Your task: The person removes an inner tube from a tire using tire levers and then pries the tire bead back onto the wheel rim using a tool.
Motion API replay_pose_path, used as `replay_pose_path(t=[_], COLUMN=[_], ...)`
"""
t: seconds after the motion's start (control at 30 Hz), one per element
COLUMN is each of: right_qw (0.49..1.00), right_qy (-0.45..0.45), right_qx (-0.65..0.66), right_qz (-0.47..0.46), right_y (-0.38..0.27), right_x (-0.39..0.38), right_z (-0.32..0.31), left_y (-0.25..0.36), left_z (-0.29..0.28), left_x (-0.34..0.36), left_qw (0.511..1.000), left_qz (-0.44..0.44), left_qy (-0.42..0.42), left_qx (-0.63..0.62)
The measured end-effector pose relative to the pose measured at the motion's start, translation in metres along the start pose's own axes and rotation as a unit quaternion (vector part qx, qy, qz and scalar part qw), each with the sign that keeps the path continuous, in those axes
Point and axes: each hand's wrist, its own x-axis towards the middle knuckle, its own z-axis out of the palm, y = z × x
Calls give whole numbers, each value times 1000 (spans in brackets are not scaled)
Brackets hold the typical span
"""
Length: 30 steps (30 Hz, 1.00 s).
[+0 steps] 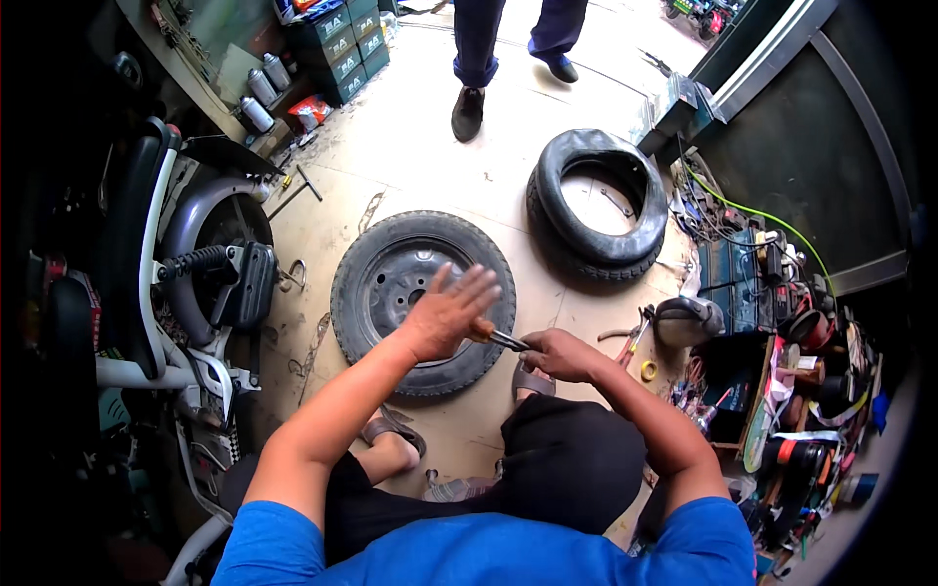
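Straight in front of me a tyre (350, 293) on a dark metal wheel rim (391, 276) lies flat on the floor. My left hand (442, 317) is over its near right part, fingers stretched out and spread. Its palm is close to the orange-brown handle (482, 329) of a screwdriver-like tool with a metal shaft (509, 341); whether they touch I cannot tell. My right hand (559, 355) is closed around the far end of that shaft, hiding its tip. Farther right, a black inner tube (640, 234) rests on a second tyre (596, 270).
A scooter (147, 254) stands at the left, with a T-handled wrench (305, 184) by it. Stacked boxes (342, 59) and spray cans (260, 88) are behind. Another person's legs (477, 49) are ahead. Pliers (640, 332), yellow tape (649, 370) and cluttered tools lie right.
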Motion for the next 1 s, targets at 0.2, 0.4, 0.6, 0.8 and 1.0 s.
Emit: replay_pose_path(t=[0.2, 0.4, 0.6, 0.8, 1.0], right_qw=[983, 675, 969, 975, 953], right_qy=[-73, -68, 161, 196, 207], right_qx=[155, 724, 132, -7, 210], right_qz=[70, -126, -134, -104, -67], right_y=[-12, -2, -15, -39, 24], right_x=[-34, -44, 24, 26, 6], right_z=[-26, -64, 17, 18, 57], left_y=[55, 59, 70, 81, 111], left_z=[-10, 8, 31, 55, 73], left_x=[14, 21, 60, 55, 41], left_qw=[984, 843, 424, 596, 546], left_qz=[-48, -307, -383, -418, -403], left_qy=[-118, -36, 193, 219, 97], left_qx=[-120, -439, -798, -650, -729])
